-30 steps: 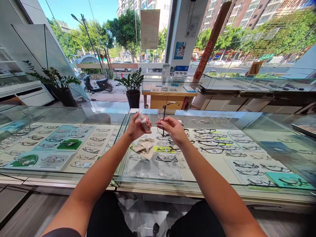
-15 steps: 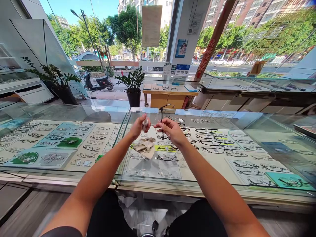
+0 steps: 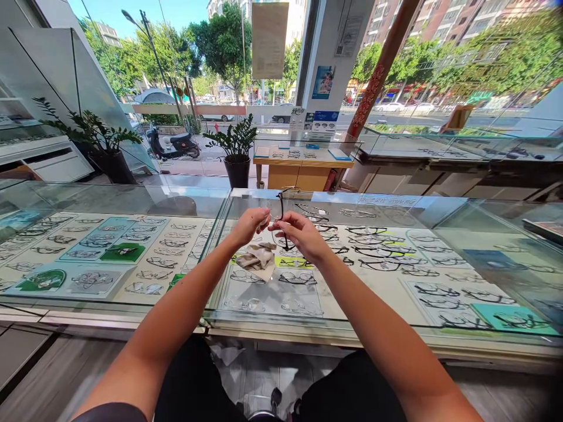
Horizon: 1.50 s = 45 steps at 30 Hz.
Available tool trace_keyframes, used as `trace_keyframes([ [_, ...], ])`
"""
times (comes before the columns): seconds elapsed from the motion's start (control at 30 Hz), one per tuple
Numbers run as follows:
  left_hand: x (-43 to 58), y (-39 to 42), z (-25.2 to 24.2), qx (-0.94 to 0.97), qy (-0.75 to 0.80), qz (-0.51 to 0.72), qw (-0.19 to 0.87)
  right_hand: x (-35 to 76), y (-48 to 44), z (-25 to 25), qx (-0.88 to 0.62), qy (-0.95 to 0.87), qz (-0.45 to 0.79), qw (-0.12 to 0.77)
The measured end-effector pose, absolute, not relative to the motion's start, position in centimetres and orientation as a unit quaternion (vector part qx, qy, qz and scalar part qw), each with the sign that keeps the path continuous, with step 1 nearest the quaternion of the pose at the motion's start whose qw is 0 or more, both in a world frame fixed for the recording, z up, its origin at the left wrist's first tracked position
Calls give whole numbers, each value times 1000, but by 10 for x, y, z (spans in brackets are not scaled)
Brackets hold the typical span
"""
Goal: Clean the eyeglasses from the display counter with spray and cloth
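Observation:
My right hand (image 3: pixel 303 235) pinches a pair of eyeglasses (image 3: pixel 282 205) near the bridge. They are held on end above the glass counter, dark rim upright and a temple reaching away at the top. Just left of them, my left hand (image 3: pixel 251 226) is closed around a small whitish spray bottle (image 3: pixel 264 221), mostly hidden by the fingers. The bottle's top is close to the lenses; whether they touch I cannot tell. Below both hands a crumpled beige cloth (image 3: pixel 257 261) lies on the countertop.
Under the glass top of the display counter (image 3: pixel 352 321), several rows of eyeglass frames (image 3: pixel 382 251) are laid out. Beyond it stand a potted plant (image 3: pixel 237 149) and a wooden display table (image 3: pixel 303 176). My legs are beneath the counter's near edge.
My left hand has moved slightly right with the spray bottle, closing the gap to the eyeglasses. The eyeglasses and right hand have shifted a little left. The cloth stays put.

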<state>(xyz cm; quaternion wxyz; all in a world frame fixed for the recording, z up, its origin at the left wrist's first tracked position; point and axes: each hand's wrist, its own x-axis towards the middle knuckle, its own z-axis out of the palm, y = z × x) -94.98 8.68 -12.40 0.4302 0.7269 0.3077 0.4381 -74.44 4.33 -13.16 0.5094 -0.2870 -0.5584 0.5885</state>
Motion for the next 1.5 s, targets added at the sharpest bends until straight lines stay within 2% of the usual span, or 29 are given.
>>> trace_keyframes([
  [0.17, -951, 82, -129, 781, 327, 337, 411, -739, 47, -126, -270, -495, 606, 561],
  [0.27, -948, 80, -134, 804, 318, 291, 409, -740, 49, -126, -255, -487, 617, 563],
  [0.43, -947, 80, -134, 793, 317, 323, 408, -739, 53, -131, -255, -488, 614, 565],
  [0.6, -949, 81, -134, 799, 306, 299, 422, -739, 53, -132, -248, -494, 622, 555],
  [0.73, -951, 88, -134, 778, 303, 362, 415, -740, 52, -130, -256, -483, 623, 560],
  [0.87, -965, 108, -139, 737, 387, 432, 349, -737, 52, -127, -263, -465, 625, 569],
  [1.07, -985, 137, -158, 625, 600, 416, 277, -736, 52, -125, -277, -468, 624, 560],
  [1.5, -993, 141, -168, 642, 629, 378, 220, -735, 55, -130, -270, -476, 630, 551],
])
